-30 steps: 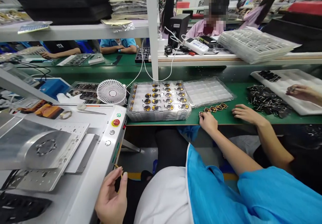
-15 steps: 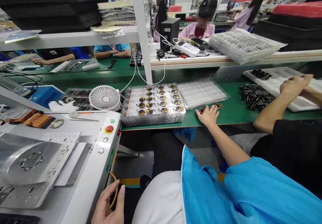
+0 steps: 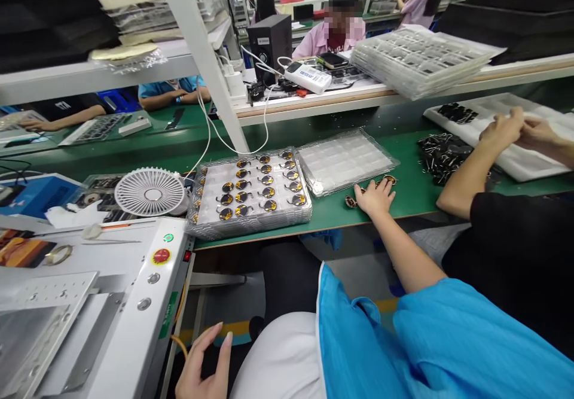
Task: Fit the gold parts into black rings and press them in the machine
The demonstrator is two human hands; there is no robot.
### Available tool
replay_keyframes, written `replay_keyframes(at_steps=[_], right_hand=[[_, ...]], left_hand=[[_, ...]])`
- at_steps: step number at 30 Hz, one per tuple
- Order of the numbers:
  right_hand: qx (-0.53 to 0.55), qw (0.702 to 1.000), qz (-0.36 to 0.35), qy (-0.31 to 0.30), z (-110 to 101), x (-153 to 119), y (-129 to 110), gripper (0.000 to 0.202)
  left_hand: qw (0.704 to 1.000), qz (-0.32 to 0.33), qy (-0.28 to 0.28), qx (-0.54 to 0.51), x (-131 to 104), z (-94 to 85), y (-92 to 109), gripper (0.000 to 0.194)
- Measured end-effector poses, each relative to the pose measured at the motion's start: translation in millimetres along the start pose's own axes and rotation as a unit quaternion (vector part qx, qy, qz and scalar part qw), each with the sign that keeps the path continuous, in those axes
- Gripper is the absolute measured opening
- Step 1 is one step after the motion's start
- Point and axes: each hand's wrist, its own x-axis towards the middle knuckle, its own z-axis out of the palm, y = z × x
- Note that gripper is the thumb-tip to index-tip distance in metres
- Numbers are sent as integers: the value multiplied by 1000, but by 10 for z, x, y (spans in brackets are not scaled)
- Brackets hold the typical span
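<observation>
My right hand (image 3: 377, 199), in a blue sleeve, lies palm down on the green bench with its fingers spread. Under and around its fingers are small brown rounded pieces (image 3: 350, 202), partly covered by the hand. Low in the view, my left hand (image 3: 204, 366) is held up with thumb and fingers apart and nothing between them. To the left of my right hand stands a stack of clear plastic trays (image 3: 251, 227). In the top tray sit rows of round dark-and-yellow pieces (image 3: 268, 193) with thin curved ends. A clear tray with compartments (image 3: 347, 158) leans beside the stack.
A white machine with a red button (image 3: 161, 256) is at my left, near a white fan (image 3: 150, 192). On my right, a co-worker's hands (image 3: 506, 128) work over a white tray (image 3: 538, 158) beside a black heap of parts (image 3: 443, 155). A shelf (image 3: 314, 107) runs above the bench.
The view has turned, so the tray stack and machine appear further left. My right hand has shifted slightly over the brown pieces, uncovering one at its left. My left hand stays raised and apart.
</observation>
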Motion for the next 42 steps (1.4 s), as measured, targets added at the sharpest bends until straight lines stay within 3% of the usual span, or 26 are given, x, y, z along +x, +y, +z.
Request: replay_keyframes(at_steps=[6, 9, 11, 13, 15, 17, 19, 21, 25, 27, 28, 30, 31, 33, 34, 36, 38, 40, 42], right_hand=[[12, 999, 43, 8, -273, 552, 456, 75], [16, 998, 48, 27, -415, 643, 550, 75], [24, 997, 15, 70, -430, 488, 511, 70], [42, 990, -88, 101, -363, 173, 403, 61], [57, 967, -234, 78, -237, -200, 272, 54], [53, 942, -330, 30, -109, -493, 168, 45], [44, 937, -346, 12, -34, -601, 129, 36], [40, 948, -315, 24, -47, -513, 166, 34], [43, 964, -249, 86, -313, -146, 320, 40], [67, 957, -244, 144, -478, -118, 290, 42], [111, 937, -258, 207, -543, -175, 228, 39], [172, 906, -310, 233, -616, -432, 25, 33], [230, 869, -369, 236, -618, -619, -101, 26], [314, 813, -473, 128, -541, -1081, -369, 22], [344, 772, -531, 67, -457, -1343, -499, 22], [359, 658, -655, -99, -197, -1902, -729, 22], [346, 572, -706, -231, 162, -2454, -891, 17], [320, 544, -697, -341, 553, -2908, -971, 13], [276, 553, -654, -437, 898, -3192, -993, 10]], left_hand=[[999, 27, -33, 0, 97, 137, 57, 40], [998, 47, -42, -10, 130, 175, 56, 36], [997, 61, -37, -7, 143, 197, 36, 33], [997, 77, -27, -6, 150, 217, 18, 30], [996, 90, -25, -9, 152, 227, 22, 28], [994, 104, -33, -10, 152, 217, 46, 26], [991, 125, -37, -6, 147, 184, 70, 24], [989, 147, -26, -2, 133, 134, 73, 22], [986, 167, 6, -14, 49, 32, 18, 18], [986, 163, 17, -17, -42, -15, 17, 19], [987, 156, 24, -17, -98, -41, 34, 21], [990, 138, 40, -15, -207, -103, 99, 22], [990, 131, 51, -14, -251, -141, 136, 22], [990, 126, 66, -11, -311, -244, 193, 22], [989, 126, 71, -9, -333, -311, 205, 23], [988, 126, 93, 2, -384, -480, 198, 25], [985, 119, 124, 22, -469, -694, 165, 26], [980, 101, 160, 58, -602, -949, 120, 24], [972, 43, 202, 110, -781, -1239, 65, 20]])
